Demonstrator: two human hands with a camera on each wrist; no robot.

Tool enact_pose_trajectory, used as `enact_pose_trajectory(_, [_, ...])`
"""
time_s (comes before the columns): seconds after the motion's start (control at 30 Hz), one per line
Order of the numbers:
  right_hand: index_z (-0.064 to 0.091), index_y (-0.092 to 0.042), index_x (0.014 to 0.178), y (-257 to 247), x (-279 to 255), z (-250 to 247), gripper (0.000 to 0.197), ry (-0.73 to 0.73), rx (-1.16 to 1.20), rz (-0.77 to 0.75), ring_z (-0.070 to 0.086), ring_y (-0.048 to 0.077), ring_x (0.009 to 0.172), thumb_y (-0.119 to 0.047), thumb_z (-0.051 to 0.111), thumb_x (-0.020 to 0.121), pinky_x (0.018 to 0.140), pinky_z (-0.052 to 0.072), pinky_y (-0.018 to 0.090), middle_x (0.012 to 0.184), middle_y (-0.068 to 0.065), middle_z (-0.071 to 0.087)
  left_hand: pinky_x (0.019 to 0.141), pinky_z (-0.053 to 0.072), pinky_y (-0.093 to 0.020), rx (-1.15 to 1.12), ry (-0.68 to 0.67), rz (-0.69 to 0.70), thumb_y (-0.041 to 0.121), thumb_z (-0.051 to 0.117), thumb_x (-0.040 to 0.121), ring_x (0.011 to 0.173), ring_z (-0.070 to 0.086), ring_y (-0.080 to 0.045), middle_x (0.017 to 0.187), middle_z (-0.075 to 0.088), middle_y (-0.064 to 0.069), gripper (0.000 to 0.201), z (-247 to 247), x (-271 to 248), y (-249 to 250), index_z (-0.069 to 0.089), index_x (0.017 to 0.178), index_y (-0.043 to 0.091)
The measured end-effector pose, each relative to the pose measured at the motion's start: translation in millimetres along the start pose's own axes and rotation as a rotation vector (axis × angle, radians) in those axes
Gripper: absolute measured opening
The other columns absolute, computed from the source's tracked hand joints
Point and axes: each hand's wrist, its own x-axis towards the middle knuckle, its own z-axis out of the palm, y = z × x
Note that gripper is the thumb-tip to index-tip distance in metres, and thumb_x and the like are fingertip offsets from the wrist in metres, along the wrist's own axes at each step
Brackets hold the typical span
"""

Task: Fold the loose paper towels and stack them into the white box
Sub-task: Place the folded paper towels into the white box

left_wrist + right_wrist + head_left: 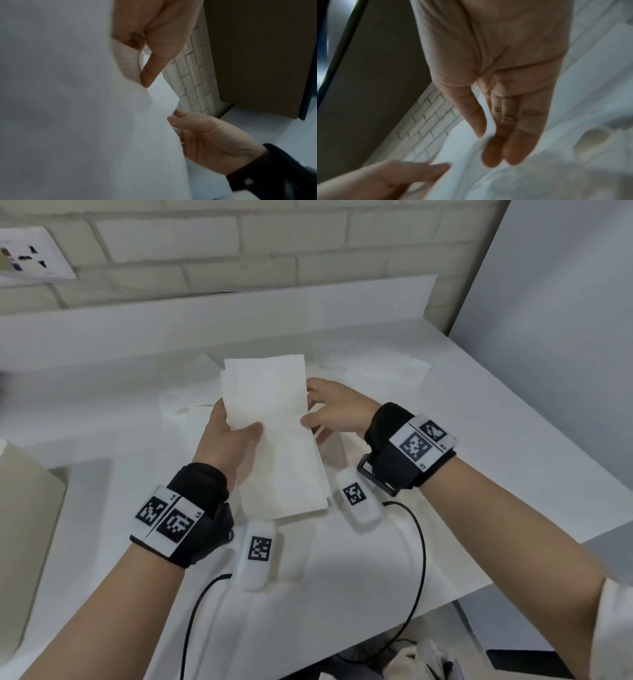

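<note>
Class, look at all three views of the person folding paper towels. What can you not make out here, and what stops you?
- White box: no view clearly shows it.
- Left hand fingers: head view, hidden behind the folded paper towel.
- Right hand grip on the towel: right wrist view, blurred.
- Loose paper towels: head view, white on a white table, count unclear.

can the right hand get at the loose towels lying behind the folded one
Probably yes: the right hand only touches the folded towel with straight fingers, and the loose towels lie just beyond it with nothing between.
</note>
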Motion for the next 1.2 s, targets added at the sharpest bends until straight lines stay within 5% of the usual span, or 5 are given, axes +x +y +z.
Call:
enact_pose_trajectory(0.17, [0.036,-0.006,0.135,30,41,-67,0.047,0.282,-0.506,0.214,0.047,0.025,0.114,-0.018,0.051,0.091,0.089,0.040,0.028,0.132,0.010,0.042,0.071,0.050,-0.028,0.034,0.009,0.011,-0.002,0.049,0.090,0.086,0.061,-0.013,0.100,0.061,0.005,0.045,-1,2,-5,0.042,0.126,0.024])
enact_pose_trajectory(0.4, [0.007,-0.007,0.147,95,52,-115,0.072,0.283,-1.008,0.519,0.030,0.036,0.136,-0.026,0.048,0.092,0.108,0.032,0.047,0.152,0.017,0.020,0.074,0.049,-0.031,0.040,-0.009,0.003,0.000,0.048,0.091,0.090,0.061,-0.015,0.103,0.060,0.005,0.048,-4,-1,-8,0.040,0.132,0.024])
enact_pose_trajectory(0.53, [0.030,-0.002,0.135,98,49,-118,0.058,0.200,-1.097,0.498,0.049,0.035,0.118,-0.025,0.056,0.089,0.095,0.042,0.038,0.133,0.019,0.045,0.083,0.048,-0.036,0.028,-0.007,0.003,0.000,0.049,0.091,0.095,0.060,-0.020,0.111,0.060,0.000,0.048,-7,-1,-9,0.040,0.133,0.022])
enact_pose_trajectory(1.03, [0.043,-0.005,0.136,81,42,-102,0.045,0.270,-0.908,0.279,0.041,0.031,0.128,-0.004,0.047,0.091,0.104,0.036,0.034,0.142,0.015,0.039,0.073,0.049,-0.029,0.013,-0.013,-0.008,-0.003,0.046,0.090,0.087,0.060,-0.017,0.100,0.061,0.003,0.041,-5,-3,-13,0.046,0.123,0.022])
enact_pose_trajectory(1.2, [0.062,-0.007,0.115,29,16,-104,0.031,0.475,-0.624,-0.092,0.058,0.026,0.105,-0.005,0.055,0.085,0.086,0.044,0.024,0.114,0.013,0.062,0.077,0.049,-0.030,-0.007,0.033,0.017,-0.003,0.045,0.090,0.088,0.060,-0.017,0.106,0.061,-0.001,0.037,-10,0,-10,0.048,0.117,0.022])
